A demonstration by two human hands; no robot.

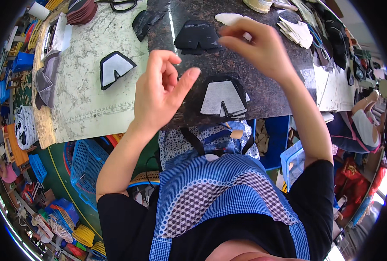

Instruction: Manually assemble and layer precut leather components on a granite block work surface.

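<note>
My left hand [162, 89] is raised over the near edge of the table, palm inward, with curled fingers and the thumb standing apart; nothing shows in it. Slightly blurred, my right hand [261, 50] hovers at the far side, its thumb and fingertips a little apart beside a stack of black notched pieces [197, 37]. White cut pieces [228, 18] lie partly hidden behind that hand. Between my hands and my body lies a pile of black pieces topped by a light grey notched piece [217, 98]. A similar black piece with a white face [116, 68] rests left of my left hand.
Black scraps [143, 26], scissors [123, 4] and maroon pieces [81, 12] lie farther back. Grey mesh pieces [48, 80] sit at the left edge, white pieces [295, 32] at the right. Below stands a blue crate [87, 167]. Another person [367, 124] sits at right.
</note>
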